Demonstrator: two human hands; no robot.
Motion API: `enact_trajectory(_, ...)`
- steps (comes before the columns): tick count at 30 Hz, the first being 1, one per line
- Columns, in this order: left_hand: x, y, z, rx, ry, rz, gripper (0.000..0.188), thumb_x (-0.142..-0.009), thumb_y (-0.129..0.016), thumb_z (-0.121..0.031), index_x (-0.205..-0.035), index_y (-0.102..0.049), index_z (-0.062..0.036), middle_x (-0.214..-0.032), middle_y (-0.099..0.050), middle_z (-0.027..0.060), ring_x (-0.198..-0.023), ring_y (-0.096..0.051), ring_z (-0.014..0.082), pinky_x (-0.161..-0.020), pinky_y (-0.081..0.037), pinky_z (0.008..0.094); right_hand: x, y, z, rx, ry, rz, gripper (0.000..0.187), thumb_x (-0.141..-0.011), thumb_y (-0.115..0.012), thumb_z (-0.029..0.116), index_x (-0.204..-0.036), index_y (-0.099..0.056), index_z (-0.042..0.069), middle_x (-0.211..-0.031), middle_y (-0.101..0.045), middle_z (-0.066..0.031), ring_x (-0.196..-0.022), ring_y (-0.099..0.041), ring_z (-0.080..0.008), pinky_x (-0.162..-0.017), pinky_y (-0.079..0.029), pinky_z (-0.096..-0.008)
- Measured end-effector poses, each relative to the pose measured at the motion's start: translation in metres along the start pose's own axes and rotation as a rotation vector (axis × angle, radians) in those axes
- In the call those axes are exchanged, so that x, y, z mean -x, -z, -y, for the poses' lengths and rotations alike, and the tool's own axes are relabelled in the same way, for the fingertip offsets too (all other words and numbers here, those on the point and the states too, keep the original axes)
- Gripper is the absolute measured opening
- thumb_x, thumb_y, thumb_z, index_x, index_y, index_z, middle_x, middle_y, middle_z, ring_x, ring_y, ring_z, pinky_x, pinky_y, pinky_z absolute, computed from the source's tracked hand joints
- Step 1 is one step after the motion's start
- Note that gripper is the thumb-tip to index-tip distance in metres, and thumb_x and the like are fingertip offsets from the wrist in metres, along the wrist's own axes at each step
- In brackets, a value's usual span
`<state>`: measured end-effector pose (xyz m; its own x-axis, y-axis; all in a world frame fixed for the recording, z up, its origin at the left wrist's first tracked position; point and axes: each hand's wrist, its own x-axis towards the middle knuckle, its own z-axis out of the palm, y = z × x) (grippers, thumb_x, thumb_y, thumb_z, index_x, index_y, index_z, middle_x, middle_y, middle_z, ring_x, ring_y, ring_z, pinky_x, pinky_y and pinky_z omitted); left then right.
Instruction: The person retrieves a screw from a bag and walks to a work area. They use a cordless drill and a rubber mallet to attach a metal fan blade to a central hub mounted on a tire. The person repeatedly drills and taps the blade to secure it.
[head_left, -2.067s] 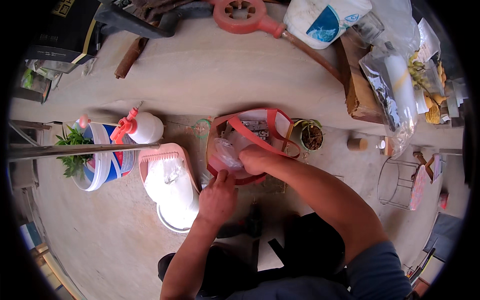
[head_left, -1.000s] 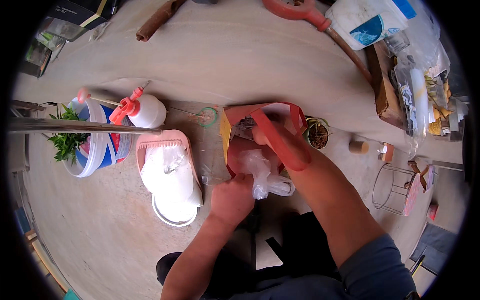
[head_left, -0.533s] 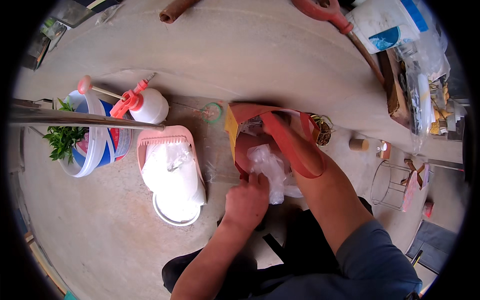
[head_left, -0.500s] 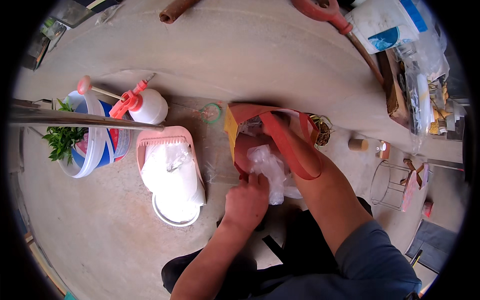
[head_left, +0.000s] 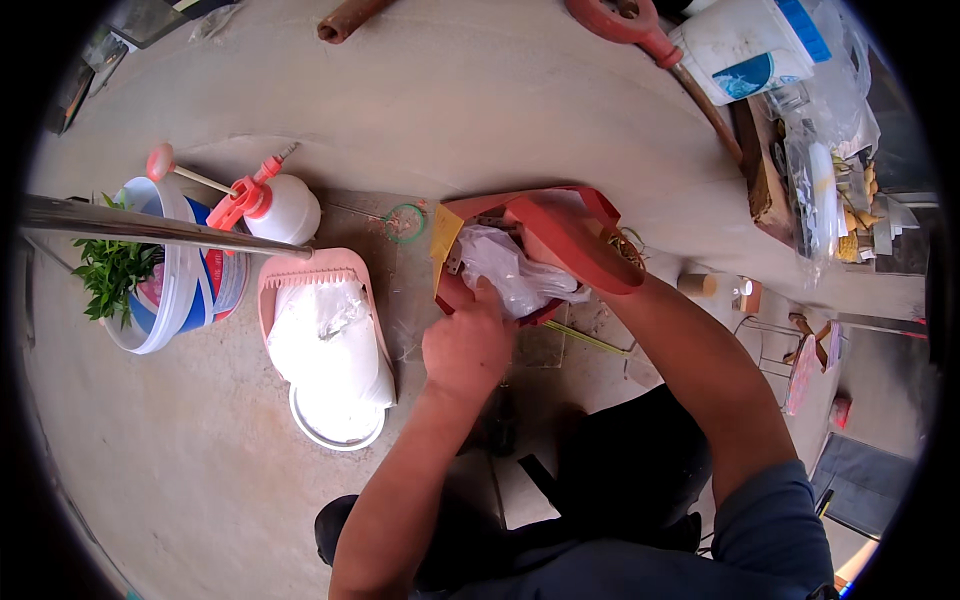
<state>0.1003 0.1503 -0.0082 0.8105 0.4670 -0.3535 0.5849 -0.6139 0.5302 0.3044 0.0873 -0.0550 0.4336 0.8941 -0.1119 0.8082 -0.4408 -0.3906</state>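
Observation:
A red tote bag [head_left: 462, 296] with a yellow side panel lies open on the floor before me. Crumpled clear plastic bags [head_left: 510, 268] fill its mouth. At its near edge my left hand [head_left: 468, 338] is closed on the rim, fingertips next to the plastic. My right hand [head_left: 545, 238] reaches into the bag from the right, passing under a wide red strap [head_left: 575, 245]. The strap and the bag's wall hide most of its fingers, so whether it grips anything does not show.
To the left are a pink dustpan [head_left: 267, 300] holding a white sack [head_left: 335, 345], a white pump sprayer [head_left: 288, 212] and a bucket [head_left: 180, 325] with leafy plants. A metal pole [head_left: 170, 230] crosses above them. Thin yellow-green sticks [head_left: 590, 338] lie right of the tote.
The clear plastic has gone from hanging over the tote's near edge to lying inside its mouth. My right hand has shifted slightly, and yellow-green sticks have come into view beside the tote.

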Motion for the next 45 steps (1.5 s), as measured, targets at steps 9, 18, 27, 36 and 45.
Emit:
enact_trajectory(9,0.043,0.04,0.011,-0.024,-0.049,-0.347,0.015,-0.084,-0.067,-0.014,-0.095,-0.059,-0.0065,-0.087,-0.066,0.012,-0.069,-0.067,0.0338,-0.059,-0.054,0.0434,0.103,0.122,0.067,-0.38,-0.011,0.153,0.022,-0.089,-0.059,0.004,-0.11,-0.065,0.007,-0.1,-0.065,-0.0128,-0.08,-0.065,-0.0292,-0.073,-0.052,-0.0381)
enact_trajectory(18,0.092,-0.168,0.035,-0.016,0.375,0.444,0.065,-0.078,-0.07,-0.053,-0.113,-0.059,-0.0005,-0.118,-0.063,0.0194,-0.118,-0.057,0.0346,-0.097,-0.046,0.0489,0.156,0.122,0.074,-1.631,-0.65,0.104,0.014,-0.096,-0.056,0.003,-0.107,-0.064,-0.003,-0.066,-0.058,-0.0056,-0.051,-0.054,-0.013,-0.046,-0.045,-0.0283)
enact_trajectory(27,0.099,-0.223,0.044,-0.024,0.464,0.251,0.058,-0.076,-0.069,-0.049,-0.104,-0.062,0.0015,-0.107,-0.065,0.0192,-0.104,-0.062,0.036,-0.092,-0.045,0.0482,0.137,0.112,0.053,-1.698,-0.783,-0.019,0.018,-0.098,-0.06,0.016,-0.105,-0.062,-0.001,-0.087,-0.07,-0.0126,-0.068,-0.068,-0.0192,-0.051,-0.053,-0.0291)
enact_trajectory(36,0.179,-0.046,-0.006,0.461,0.656,0.245,0.054,-0.075,-0.068,-0.044,-0.098,-0.062,0.004,-0.092,-0.068,0.0242,-0.093,-0.066,0.0401,-0.084,-0.051,0.0448,0.161,0.102,0.088,-1.839,-1.023,0.209,0.014,-0.102,-0.054,0.019,-0.11,-0.058,0.009,-0.102,-0.069,-0.012,-0.084,-0.072,-0.0259,-0.068,-0.058,-0.0364)
enact_trajectory(45,0.315,0.161,-0.055,1.096,0.628,-0.095,0.037,-0.068,-0.071,-0.03,-0.084,-0.056,-0.0009,-0.077,-0.06,0.0115,-0.073,-0.058,0.0227,-0.071,-0.049,0.0356,0.195,0.192,0.222,-1.668,-1.131,0.525,0.012,-0.099,-0.06,0.023,-0.103,-0.058,0.011,-0.094,-0.068,-0.0085,-0.078,-0.07,-0.0218,-0.065,-0.056,-0.0345)
